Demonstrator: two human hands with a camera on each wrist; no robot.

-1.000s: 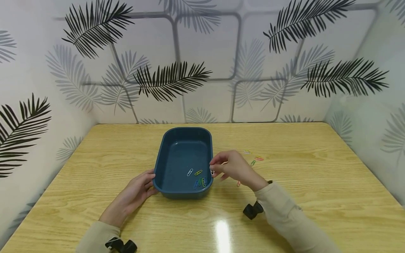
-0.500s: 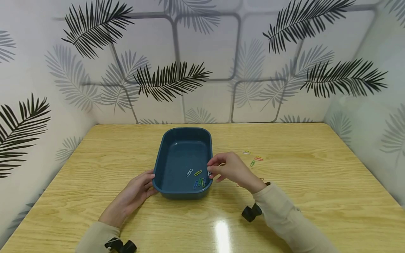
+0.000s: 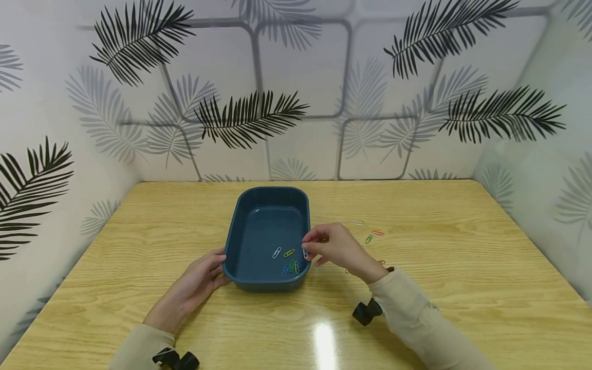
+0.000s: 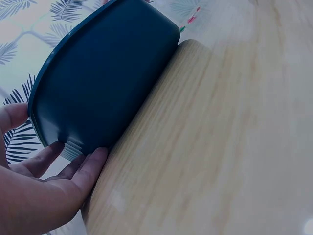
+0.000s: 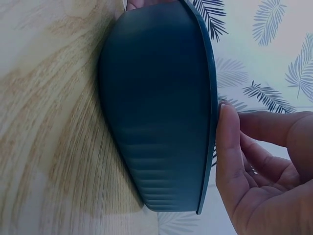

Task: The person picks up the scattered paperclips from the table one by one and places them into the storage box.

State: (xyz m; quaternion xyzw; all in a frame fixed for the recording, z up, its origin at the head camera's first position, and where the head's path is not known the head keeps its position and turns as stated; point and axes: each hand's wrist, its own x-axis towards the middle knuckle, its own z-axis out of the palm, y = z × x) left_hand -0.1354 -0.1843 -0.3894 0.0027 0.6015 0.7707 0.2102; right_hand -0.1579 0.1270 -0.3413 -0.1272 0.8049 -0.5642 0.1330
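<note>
A deep blue rectangular bin [image 3: 272,226] stands on the wooden table, with several coloured paper clips [image 3: 292,267] near its front right corner and a white paper clip [image 3: 276,252] beside a yellow one [image 3: 289,253]. My right hand [image 3: 341,250] pinches another white paper clip [image 3: 304,252] between thumb and forefinger at the bin's right rim. In the right wrist view those fingertips [image 5: 227,115] are beside the rim, and the clip itself is barely visible. My left hand [image 3: 196,282] rests its fingers against the bin's left outer wall; the left wrist view shows fingertips [image 4: 98,156] touching that wall.
Loose paper clips lie right of the bin: white and yellow [image 3: 360,223], red [image 3: 377,233], green [image 3: 369,239], and others partly hidden by the right hand and wrist. A leaf-patterned wall [image 3: 296,77] encloses the back and sides of the table [image 3: 462,246].
My right hand has moved slightly left, bringing the pinched white paper clip from the rim's outer side to just over the rim. The left hand and bin stay almost in place.
</note>
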